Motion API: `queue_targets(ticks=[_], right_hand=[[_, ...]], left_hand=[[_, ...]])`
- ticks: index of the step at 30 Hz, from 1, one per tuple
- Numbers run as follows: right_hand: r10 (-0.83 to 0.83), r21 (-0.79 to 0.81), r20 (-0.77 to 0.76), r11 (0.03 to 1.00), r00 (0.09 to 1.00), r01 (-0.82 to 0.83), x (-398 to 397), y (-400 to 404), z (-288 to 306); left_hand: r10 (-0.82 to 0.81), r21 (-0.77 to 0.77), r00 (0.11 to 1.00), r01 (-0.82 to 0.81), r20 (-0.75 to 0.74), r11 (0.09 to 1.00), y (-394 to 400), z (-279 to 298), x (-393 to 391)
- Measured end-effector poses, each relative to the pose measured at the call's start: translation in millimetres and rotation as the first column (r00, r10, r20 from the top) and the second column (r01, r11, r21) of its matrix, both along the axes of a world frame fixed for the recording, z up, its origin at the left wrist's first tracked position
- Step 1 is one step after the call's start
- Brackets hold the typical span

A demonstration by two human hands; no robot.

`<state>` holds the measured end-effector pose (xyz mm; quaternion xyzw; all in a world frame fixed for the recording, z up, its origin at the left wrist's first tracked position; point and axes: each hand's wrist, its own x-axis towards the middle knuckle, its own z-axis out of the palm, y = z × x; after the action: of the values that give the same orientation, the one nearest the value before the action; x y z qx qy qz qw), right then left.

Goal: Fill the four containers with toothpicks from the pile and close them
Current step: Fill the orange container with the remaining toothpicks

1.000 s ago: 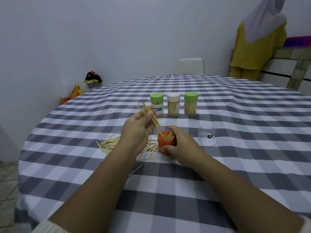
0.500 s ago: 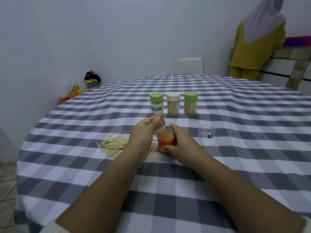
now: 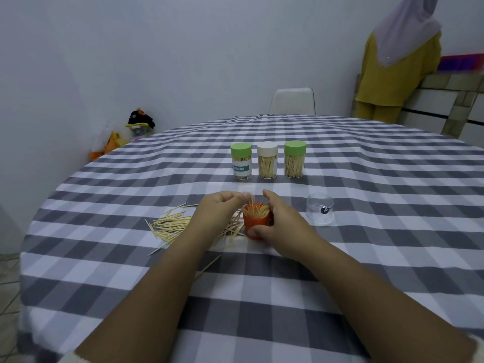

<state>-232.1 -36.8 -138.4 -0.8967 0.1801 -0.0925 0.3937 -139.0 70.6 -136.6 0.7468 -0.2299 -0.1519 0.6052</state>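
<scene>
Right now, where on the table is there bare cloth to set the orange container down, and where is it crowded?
Bare cloth lies between the three closed jars and the hands, right of the clear lid, and along the near table edge. It is crowded left of the orange container, where the toothpick pile spreads under the left hand.

A home dining room: checked tablecloth (image 3: pixel 366 179) on a round table, white chair (image 3: pixel 292 100).

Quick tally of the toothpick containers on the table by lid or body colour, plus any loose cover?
Green-lidded containers: 2
White-lidded container: 1
Orange container, open, held by the right hand: 1
Clear cover lying apart: 1
Total: 5
</scene>
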Motion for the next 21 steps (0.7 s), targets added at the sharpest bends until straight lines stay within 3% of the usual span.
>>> queue_targets(ticks=[7,11,14,19,21], right_hand=[[-0.011,0.012,0.005,1.000,1.000,0.011,1.0,-2.9,-1.4],[-0.032,0.008,0.012,0.999,0.999,0.031,1.5,-6.2,-2.8],[-0.036,0.009,0.012,0.999,0.999,0.035,1.9,-6.6,-3.9],[-0.036,0.013,0.008,0.999,0.999,0.036,2.9,-7.0,-4.8],[-0.034,0.020,0.002,0.999,0.999,0.034,3.4,-6.4,-4.2]], left_hand=[[-0.036,0.044,0.999,0.034,0.032,0.998,10.5,6.1,9.6],[-0.192,0.296,0.978,0.161,0.078,0.942,13.3,2.1,9.0],[-0.224,0.400,0.955,0.132,0.192,0.907,10.9,-2.2,8.6],[-0.167,0.411,0.929,0.018,0.331,0.911,9.7,-6.1,13.2],[-0.111,0.342,0.931,-0.016,0.348,0.940,9.9,-5.9,14.1]])
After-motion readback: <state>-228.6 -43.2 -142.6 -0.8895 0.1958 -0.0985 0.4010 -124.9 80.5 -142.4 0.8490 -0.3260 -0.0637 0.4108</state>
